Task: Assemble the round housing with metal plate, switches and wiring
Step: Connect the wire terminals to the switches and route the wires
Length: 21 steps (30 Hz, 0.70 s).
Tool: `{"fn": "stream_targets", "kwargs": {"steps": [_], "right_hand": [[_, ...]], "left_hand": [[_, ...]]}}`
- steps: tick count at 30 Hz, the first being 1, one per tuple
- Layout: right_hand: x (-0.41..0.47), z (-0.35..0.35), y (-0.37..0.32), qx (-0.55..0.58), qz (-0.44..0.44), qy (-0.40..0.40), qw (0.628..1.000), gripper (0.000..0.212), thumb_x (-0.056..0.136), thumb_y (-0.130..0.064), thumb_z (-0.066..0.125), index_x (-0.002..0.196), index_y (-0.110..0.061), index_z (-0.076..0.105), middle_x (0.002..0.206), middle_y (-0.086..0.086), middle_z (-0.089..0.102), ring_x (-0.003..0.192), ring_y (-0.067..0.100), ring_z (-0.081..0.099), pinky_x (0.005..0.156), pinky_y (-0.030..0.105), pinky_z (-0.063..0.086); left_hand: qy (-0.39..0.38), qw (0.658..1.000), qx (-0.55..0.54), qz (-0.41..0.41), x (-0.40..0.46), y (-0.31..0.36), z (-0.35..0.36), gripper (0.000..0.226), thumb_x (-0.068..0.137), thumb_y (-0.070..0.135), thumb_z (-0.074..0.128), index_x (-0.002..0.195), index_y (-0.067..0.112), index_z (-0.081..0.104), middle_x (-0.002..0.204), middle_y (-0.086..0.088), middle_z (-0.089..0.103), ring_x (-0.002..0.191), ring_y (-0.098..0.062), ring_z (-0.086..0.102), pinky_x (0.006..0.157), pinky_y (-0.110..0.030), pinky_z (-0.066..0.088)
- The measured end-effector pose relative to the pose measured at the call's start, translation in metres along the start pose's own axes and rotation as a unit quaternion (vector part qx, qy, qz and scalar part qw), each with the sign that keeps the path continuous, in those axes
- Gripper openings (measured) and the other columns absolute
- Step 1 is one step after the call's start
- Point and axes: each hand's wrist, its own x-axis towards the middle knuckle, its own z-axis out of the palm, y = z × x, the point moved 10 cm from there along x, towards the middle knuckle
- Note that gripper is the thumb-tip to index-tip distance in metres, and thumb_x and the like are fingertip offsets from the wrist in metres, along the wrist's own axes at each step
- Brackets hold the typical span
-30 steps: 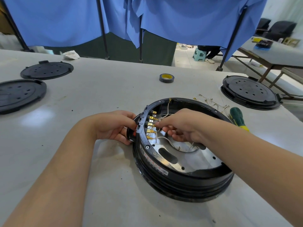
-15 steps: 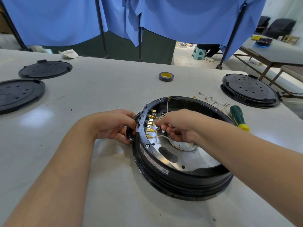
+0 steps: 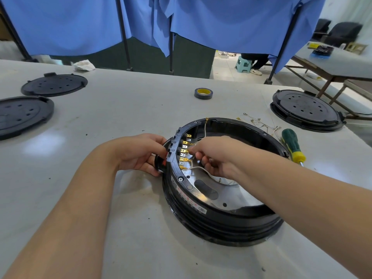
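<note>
left hand gripped switch block at round housing outer rim | right hand pinched white wire beside terminals, inside rim | screwdriver just beside far edge

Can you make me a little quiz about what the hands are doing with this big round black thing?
1. True or false: the right hand is inside the round housing.
2. Which tool lies right of the housing? A) hammer B) screwdriver C) pliers
3. Fill in: the left hand grips the housing's outer ____.

Key: 1 true; 2 B; 3 rim.
</note>
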Motion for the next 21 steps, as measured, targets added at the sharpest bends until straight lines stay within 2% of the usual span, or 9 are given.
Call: {"fn": "stream_targets", "kwargs": {"steps": [21], "right_hand": [[-0.0065,-0.001,-0.0027,0.017,-0.026,0.038,0.999,0.021,0.091,-0.01,0.06,0.07,-0.013,0.061,0.035,-0.007,0.048,0.027,0.001,0.035,0.031,0.007,0.028]], "left_hand": [[-0.002,1.0,-0.007,-0.001,0.0003,0.0015,0.0031,0.071,0.063,0.008,0.067,0.132,0.006,0.05,0.089,-0.015,0.068,0.062,-0.019,0.068,0.051,-0.026,0.055]]}}
